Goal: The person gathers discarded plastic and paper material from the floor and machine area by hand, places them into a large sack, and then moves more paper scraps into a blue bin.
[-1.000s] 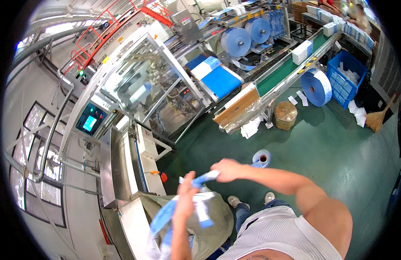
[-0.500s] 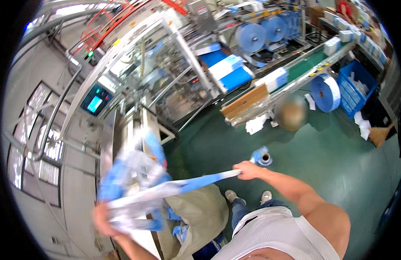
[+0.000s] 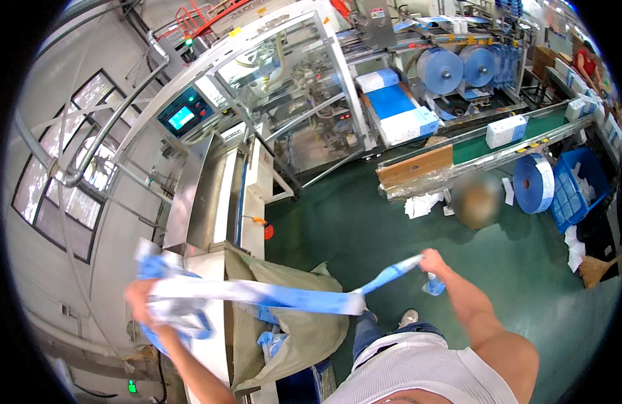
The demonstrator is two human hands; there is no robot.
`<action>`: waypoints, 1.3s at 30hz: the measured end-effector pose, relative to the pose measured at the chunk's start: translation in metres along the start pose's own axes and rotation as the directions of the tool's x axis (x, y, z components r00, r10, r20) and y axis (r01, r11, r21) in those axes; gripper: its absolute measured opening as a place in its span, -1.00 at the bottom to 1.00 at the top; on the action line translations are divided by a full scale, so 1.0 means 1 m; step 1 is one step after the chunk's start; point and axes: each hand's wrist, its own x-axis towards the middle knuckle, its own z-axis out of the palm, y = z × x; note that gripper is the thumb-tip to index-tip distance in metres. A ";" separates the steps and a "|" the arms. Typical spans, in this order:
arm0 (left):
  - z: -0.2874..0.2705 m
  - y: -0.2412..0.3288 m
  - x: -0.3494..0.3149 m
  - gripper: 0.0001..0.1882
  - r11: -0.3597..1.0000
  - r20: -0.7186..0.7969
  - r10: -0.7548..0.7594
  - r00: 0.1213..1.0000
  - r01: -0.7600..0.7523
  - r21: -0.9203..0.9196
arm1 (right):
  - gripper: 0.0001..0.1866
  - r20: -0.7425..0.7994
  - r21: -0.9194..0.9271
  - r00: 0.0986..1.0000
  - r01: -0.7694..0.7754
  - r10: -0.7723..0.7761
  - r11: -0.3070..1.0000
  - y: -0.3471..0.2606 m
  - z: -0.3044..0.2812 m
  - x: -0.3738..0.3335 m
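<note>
Left grip [image 3: 141, 299] and right grip [image 3: 430, 260] clutch the film strip [image 3: 311, 299] between them; likely light, slippery, best held bunched.

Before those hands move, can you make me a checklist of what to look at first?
1. Left hand holding the film strip: ok, though the fingers are blurred.
2. Right hand holding the strip's other end: ok.
3. Strip lying flat all along: not ok, it narrows sharply on the way to the right hand.
4. Sack open: ok, blue-and-white film pieces show inside.
5. Left hand over the sack's opening: not ok, it is off to the left of it.
6. Strip separate from the blue film below the right hand: cannot tell, the hand and forearm hide part of it.
</note>
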 end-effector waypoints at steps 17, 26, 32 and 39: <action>0.213 0.224 -0.110 -0.82 0.800 0.599 0.418 0.683 0.036 -0.599 | -0.72 -0.061 -0.019 0.693 0.719 -0.719 0.695 -0.234 -0.087 -0.126; 0.000 -0.039 0.043 -0.69 0.982 -0.386 -0.045 0.921 -0.031 -0.189 | -0.80 -0.090 -0.063 0.768 0.631 -0.635 0.773 -0.121 -0.001 -0.033; -0.035 -0.088 0.075 -0.68 0.960 -0.466 -0.274 0.841 0.210 -0.187 | -0.73 0.175 -0.222 0.962 0.245 -0.208 0.944 0.018 0.038 -0.043; 0.066 -0.027 0.011 -0.63 0.868 0.173 -0.353 0.919 0.391 -0.306 | -0.72 -0.092 -0.162 0.956 0.262 -0.279 0.951 -0.007 -0.043 -0.017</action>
